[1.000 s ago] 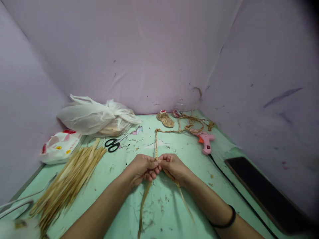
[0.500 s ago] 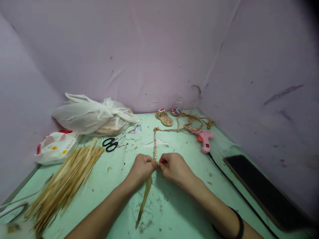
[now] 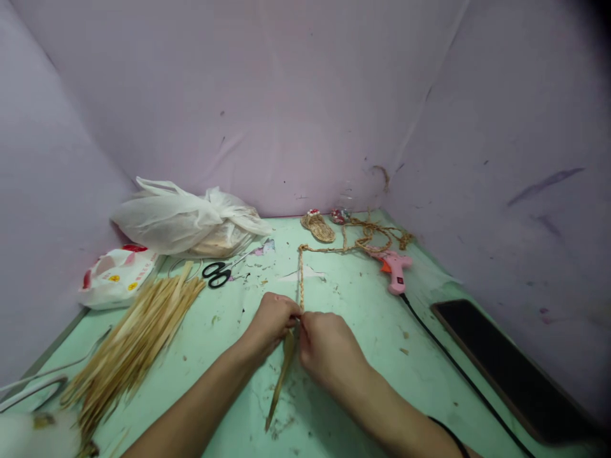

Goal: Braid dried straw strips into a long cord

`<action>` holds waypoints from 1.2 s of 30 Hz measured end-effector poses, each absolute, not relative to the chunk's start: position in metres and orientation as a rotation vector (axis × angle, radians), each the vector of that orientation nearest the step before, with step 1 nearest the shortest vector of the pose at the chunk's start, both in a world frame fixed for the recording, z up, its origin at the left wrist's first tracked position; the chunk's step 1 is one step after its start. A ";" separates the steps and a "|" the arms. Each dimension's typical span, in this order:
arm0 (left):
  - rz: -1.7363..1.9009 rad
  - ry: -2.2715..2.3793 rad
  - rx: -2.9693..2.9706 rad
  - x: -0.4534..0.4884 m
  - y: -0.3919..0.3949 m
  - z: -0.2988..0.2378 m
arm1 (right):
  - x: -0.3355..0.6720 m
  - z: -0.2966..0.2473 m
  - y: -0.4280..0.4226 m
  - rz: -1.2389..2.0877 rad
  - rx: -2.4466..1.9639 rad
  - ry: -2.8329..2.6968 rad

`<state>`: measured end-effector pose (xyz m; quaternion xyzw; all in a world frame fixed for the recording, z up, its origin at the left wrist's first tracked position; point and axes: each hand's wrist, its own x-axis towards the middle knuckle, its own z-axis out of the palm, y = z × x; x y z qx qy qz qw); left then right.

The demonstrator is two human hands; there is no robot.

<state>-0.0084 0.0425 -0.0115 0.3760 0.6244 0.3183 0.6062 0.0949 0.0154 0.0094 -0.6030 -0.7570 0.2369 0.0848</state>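
Note:
A tan braided cord (image 3: 301, 280) runs straight down the table to my hands, its far part bending right toward a loose coil. My left hand (image 3: 273, 321) is closed in a pinch on the cord's near end. Close against it, my right hand (image 3: 329, 346) is closed on the same end, with its fingertips partly hidden. A loose flat straw strip (image 3: 281, 385) hangs from beneath my left fingers toward the table's near side.
Left lie a bundle of straw strips (image 3: 138, 340), black-handled scissors (image 3: 218, 273), a tissue pack (image 3: 119, 277) and a white plastic bag (image 3: 186, 219). Behind is a small woven sole (image 3: 318, 227). Right are a pink glue gun (image 3: 395, 270), its black cord (image 3: 453, 356) and a phone (image 3: 510, 369).
My right hand has turned over and come in against my left fingers, its thumb side now facing the braid. The view has shifted slightly, and the left hand stays on the cord.

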 end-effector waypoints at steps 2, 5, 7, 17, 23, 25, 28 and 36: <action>0.756 1.427 0.873 -0.011 0.043 -0.012 | 0.087 0.007 0.007 0.701 -1.823 -2.278; 0.765 1.360 0.942 -0.015 0.045 -0.016 | 0.081 0.006 -0.001 0.717 -1.804 -2.302; 0.725 1.333 0.957 -0.017 0.047 -0.017 | 0.086 0.009 0.001 0.739 -1.770 -2.353; 0.543 1.300 1.003 -0.024 0.051 -0.006 | 0.125 -0.007 0.054 1.289 -1.608 -1.701; 0.542 1.307 1.078 -0.025 0.051 -0.007 | 0.109 -0.031 0.057 1.371 -1.591 -1.660; 0.541 1.320 1.152 -0.026 0.053 -0.009 | 0.109 -0.034 0.059 1.302 -1.589 -1.661; 0.523 1.335 1.271 -0.028 0.054 -0.011 | 0.110 -0.036 0.059 1.271 -1.535 -1.646; 0.458 1.377 1.550 -0.031 0.054 -0.006 | 0.109 -0.030 0.055 1.246 -1.544 -1.615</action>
